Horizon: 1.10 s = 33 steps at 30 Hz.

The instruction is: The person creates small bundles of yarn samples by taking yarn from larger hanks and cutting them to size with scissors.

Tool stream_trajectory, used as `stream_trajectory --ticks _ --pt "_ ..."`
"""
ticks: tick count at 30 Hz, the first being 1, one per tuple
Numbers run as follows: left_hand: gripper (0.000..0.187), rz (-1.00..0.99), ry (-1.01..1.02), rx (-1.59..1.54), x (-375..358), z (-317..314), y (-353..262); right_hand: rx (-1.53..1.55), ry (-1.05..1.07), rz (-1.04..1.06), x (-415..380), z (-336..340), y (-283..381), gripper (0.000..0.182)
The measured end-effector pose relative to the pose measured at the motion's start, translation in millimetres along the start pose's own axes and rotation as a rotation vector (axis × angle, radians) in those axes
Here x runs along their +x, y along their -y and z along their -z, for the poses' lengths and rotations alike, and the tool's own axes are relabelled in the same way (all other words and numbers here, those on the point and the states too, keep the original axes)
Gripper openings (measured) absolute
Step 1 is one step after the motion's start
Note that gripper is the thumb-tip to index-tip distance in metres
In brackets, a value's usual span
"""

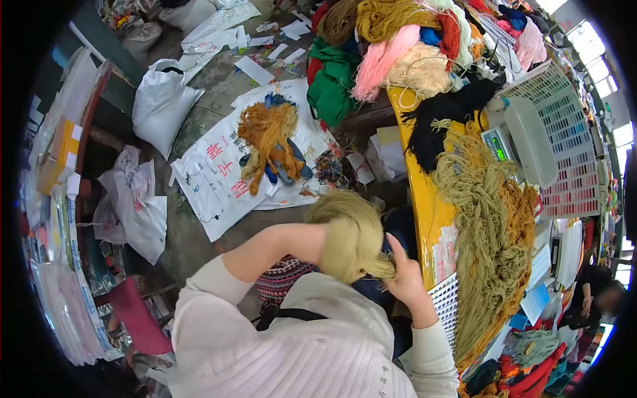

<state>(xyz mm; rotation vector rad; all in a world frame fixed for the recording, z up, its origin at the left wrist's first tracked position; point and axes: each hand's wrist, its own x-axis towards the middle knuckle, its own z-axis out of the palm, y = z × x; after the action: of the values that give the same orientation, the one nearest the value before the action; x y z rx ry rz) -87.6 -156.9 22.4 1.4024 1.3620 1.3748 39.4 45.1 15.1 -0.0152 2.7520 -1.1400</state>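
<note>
A thick hank of pale olive-beige yarn (355,239) hangs in front of my body, looped over the end of my left forearm (275,249). The yarn covers my left hand, so its fingers are hidden. My right hand (406,275) is closed on the hank's gathered lower end, thumb pointing up. Just right of it, a large heap of olive yarn (488,245) lies on the yellow table (428,212), with rust-orange yarn (521,232) along its far side.
Orange-brown yarn (269,132) lies on white printed sacks (212,176) on the floor. A digital scale (497,146) with a clear tray (531,142) and black yarn (438,119) sit on the table. Colourful hanks (398,40) pile up beyond. A person (590,295) is at far right.
</note>
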Motion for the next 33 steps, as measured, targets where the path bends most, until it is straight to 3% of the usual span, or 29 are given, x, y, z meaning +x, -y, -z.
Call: stream_trajectory --ticks 1,3,5,7,11,13,16,21,22,23,24,25,27,28,29,30,31,33 --pt "0.030 -0.003 -0.170 0.166 -4 -3 -17 -0.001 -0.004 0.001 -2 1 -6 0.068" --pt "0.033 0.381 0.212 0.210 -7 34 -62 0.002 -0.046 -0.056 -4 8 -19 0.059" --pt "0.032 0.487 0.097 0.101 -28 71 -60 0.072 -0.016 -0.246 -12 16 -41 0.055" --pt "0.035 0.493 0.003 0.172 -40 89 -46 0.013 -0.040 -0.059 -8 3 -33 0.051" --pt "0.030 0.629 -0.648 0.418 -53 131 -23 0.002 -0.078 -0.006 1 8 -11 0.049" --pt "0.028 0.693 -0.960 0.908 -59 147 -18 0.028 -0.171 0.050 -10 7 -28 0.049" --pt "0.026 0.499 -1.107 1.200 -70 176 7 0.054 -0.234 -0.036 -33 0 -37 0.043" --pt "0.021 0.370 -1.011 1.372 -73 190 76 0.224 -0.242 -0.200 -57 -26 -48 0.036" --pt "0.014 0.578 -0.886 1.320 -74 188 96 0.233 -0.253 -0.225 -58 -31 -47 0.035" --pt "0.010 0.630 -0.828 1.240 -75 185 129 0.241 -0.253 -0.225 -58 -34 -46 0.034" --pt "0.017 0.872 -0.519 1.262 -71 179 153 0.249 -0.254 -0.224 -58 -36 -45 0.034" --pt "0.023 0.865 -0.433 1.375 -60 147 157 0.256 -0.255 -0.223 -57 -39 -43 0.034" --pt "0.030 1.038 -0.147 1.076 -38 108 191 0.270 -0.273 -0.241 -56 -38 -36 0.032" --pt "0.030 0.959 -0.051 0.981 -21 85 192 0.278 -0.285 -0.253 -55 -36 -33 0.032" --pt "0.028 0.817 -0.088 0.903 -14 59 204 0.288 -0.295 -0.266 -55 -36 -30 0.032" --pt "0.032 0.813 -0.131 0.664 4 33 186 0.295 -0.303 -0.274 -56 -36 -29 0.032" --pt "0.034 0.786 -0.020 0.704 20 9 200 0.303 -0.311 -0.280 -58 -37 -28 0.032" --pt "0.032 0.582 -0.141 0.608 39 -40 200 0.321 -0.301 -0.287 -62 -41 -26 0.031"
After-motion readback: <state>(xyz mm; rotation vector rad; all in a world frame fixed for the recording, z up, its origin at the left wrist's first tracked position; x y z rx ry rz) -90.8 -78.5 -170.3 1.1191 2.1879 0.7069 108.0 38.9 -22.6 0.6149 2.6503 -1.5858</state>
